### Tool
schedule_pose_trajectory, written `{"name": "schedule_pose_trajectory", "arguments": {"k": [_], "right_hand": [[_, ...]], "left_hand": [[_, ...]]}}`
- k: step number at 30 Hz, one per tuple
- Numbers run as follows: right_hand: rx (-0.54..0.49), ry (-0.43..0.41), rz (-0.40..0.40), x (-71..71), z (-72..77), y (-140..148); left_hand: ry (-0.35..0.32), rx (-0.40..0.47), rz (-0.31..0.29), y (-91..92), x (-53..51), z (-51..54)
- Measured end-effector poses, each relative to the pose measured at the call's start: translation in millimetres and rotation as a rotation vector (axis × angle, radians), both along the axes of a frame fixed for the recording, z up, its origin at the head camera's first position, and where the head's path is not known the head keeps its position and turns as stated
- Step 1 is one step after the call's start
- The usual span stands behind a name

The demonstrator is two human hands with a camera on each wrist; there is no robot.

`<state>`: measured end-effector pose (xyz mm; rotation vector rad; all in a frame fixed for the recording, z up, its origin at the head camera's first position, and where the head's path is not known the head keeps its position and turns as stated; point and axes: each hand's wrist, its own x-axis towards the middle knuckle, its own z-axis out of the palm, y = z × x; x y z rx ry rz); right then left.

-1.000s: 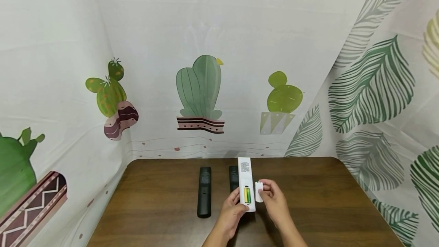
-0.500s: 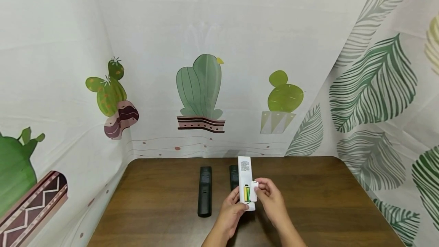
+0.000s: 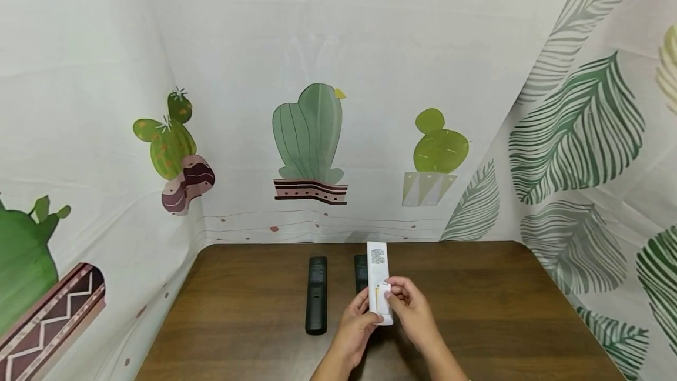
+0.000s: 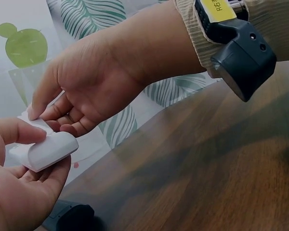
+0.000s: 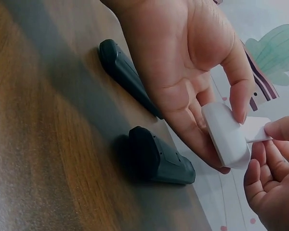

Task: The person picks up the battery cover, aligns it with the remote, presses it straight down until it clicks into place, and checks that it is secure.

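A white remote control [image 3: 377, 263], back side up, is gripped near its lower end by my left hand [image 3: 355, 325], thumb on top and fingers beneath. My right hand [image 3: 415, 313] pinches a small white battery cover [image 3: 384, 298] between thumb and fingers. The cover lies over most of the battery compartment, slightly to its right, and a yellow strip of a battery [image 3: 378, 296] shows at its left edge. In the right wrist view the cover [image 5: 256, 129] stands tilted against the remote [image 5: 226, 137].
Two black remotes lie on the brown wooden table [image 3: 238, 310]: one black remote [image 3: 316, 296] at left, another black remote [image 3: 361, 272] partly hidden behind the white one. A white cloth [image 3: 370, 46] printed with cacti and leaves hangs behind the table.
My right hand has moved left with the battery cover, from beside the white remote to over its compartment. The green and yellow batteries are now mostly covered. My left hand stays in place.
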<state>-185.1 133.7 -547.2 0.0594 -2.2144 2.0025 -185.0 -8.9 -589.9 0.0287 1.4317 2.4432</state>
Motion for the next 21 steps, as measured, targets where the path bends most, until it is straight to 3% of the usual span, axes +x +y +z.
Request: {"name": "schedule_pose_trajectory", "arguments": {"k": [10,21], "right_hand": [[0.041,0.001,0.015,-0.3,-1.3,2.3],[0.073,-0.016,0.010,-1.1,-3.1,1.0]], "left_hand": [[0.000,-0.003,-0.001,0.7,1.5,3.2],[-0.012,0.001,0.000,0.4,2.5,-0.3]]}}
